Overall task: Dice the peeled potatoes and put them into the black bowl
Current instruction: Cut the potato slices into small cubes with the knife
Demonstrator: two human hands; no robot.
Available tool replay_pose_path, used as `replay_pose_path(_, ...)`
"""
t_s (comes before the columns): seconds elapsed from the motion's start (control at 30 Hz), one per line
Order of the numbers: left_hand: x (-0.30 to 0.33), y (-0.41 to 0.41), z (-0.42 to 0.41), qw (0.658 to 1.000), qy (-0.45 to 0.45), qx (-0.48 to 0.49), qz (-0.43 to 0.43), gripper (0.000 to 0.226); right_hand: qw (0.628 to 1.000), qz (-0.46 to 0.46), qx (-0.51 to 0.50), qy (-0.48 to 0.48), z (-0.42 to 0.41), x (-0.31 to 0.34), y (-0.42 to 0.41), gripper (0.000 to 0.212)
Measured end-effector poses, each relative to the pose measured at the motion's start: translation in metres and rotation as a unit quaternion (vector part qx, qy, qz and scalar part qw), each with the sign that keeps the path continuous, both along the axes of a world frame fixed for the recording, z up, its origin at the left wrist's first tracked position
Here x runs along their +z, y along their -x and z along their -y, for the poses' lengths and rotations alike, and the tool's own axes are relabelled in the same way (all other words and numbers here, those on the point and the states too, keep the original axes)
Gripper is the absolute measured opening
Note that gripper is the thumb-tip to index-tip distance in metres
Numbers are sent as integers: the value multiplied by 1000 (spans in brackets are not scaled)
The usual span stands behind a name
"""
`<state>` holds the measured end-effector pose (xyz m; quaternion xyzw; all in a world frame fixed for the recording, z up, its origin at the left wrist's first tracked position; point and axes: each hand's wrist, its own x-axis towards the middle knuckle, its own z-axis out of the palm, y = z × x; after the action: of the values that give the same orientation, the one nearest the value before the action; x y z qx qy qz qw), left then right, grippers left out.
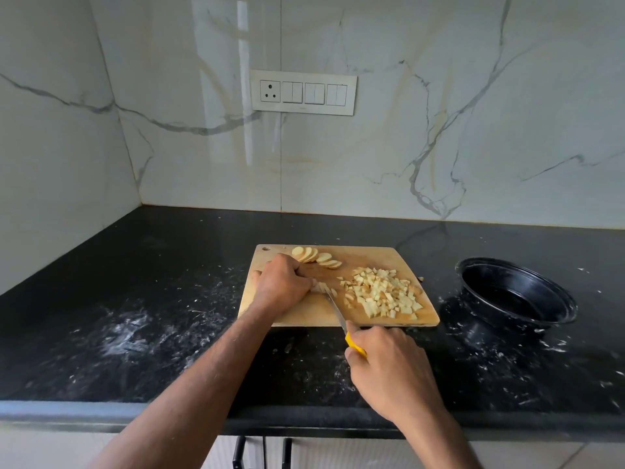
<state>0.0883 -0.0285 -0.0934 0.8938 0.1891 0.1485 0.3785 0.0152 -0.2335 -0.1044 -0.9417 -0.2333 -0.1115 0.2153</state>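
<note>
A wooden cutting board (pixel 297 313) lies on the black counter. A pile of diced potato (pixel 382 294) covers its right half. Round potato slices (pixel 316 256) fan out along its far edge. My left hand (pixel 284 282) is curled over a small stack of potato strips (pixel 323 288) and holds them down on the board. My right hand (pixel 389 370) grips the yellow handle of a knife (pixel 336 311), whose blade meets the strips just right of my left fingers. The black bowl (pixel 517 294) stands to the right of the board, tilted, with nothing visible inside.
The black counter (pixel 152 316) is streaked with white smears and specks. A marble wall with a switch plate (pixel 303 92) rises behind. The counter's front edge runs below my forearms, with cabinet handles (pixel 262 451) under it.
</note>
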Motion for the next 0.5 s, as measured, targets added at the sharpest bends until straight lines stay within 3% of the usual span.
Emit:
replay_pose_path(0.2,5,4,-6,998,56,-26,14,19,992,-6,-2,-128,-7,1,-6,36)
replay_pose_path(0.5,9,7,-8,998,43,-38,4,31,998,39,-6,-49,-46,4,-26,37)
